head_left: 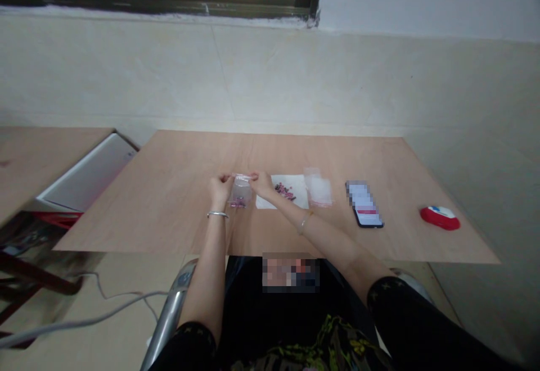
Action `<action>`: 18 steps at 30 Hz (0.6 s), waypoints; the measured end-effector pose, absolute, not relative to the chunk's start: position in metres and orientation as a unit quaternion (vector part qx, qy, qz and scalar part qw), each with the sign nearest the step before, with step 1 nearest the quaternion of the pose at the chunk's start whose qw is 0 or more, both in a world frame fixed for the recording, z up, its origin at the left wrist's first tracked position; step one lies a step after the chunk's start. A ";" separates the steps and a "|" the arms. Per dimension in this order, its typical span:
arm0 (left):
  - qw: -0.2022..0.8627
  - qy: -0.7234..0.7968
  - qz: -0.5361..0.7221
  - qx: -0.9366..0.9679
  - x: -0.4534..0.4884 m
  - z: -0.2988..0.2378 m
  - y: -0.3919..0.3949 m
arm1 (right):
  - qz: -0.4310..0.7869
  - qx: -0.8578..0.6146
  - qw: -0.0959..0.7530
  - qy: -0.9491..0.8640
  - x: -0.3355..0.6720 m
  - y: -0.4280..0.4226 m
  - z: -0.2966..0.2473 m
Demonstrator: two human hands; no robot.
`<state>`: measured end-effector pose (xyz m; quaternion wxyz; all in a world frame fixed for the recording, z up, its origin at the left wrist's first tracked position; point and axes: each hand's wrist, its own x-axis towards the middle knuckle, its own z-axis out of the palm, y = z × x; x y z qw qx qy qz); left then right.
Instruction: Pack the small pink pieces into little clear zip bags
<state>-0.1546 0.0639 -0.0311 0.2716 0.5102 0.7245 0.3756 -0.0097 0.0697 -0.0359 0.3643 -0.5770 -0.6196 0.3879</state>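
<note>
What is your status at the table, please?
Left hand, right hand pinching clear plastic bag. Small pink pieces loose on white paper. Nothing in the way.

A polished silver bangle [217,214] circles the wrist just behind the left grip [220,188], and a thin gold bracelet [304,222] sits behind the right grip [261,184]. Black sleeves [400,309] dotted with small gold stars cover the upper arms, over a dark top [333,343] printed in yellow-green.

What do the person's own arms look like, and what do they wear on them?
The left sleeve and right sleeve are black with small gold stars. A silver bangle sits on the left wrist, and a thin gold bracelet on the right wrist.
</note>
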 end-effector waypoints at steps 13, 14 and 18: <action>0.243 0.756 0.338 0.505 -0.158 -0.040 0.057 | 0.354 -0.573 0.323 -0.665 -0.014 0.058 -0.044; 0.242 0.758 0.338 0.502 -0.158 -0.040 0.056 | 0.353 -0.573 0.321 -0.666 -0.014 0.057 -0.044; 0.226 0.764 0.341 0.499 -0.158 -0.044 0.053 | 0.350 -0.580 0.320 -0.662 -0.016 0.052 -0.043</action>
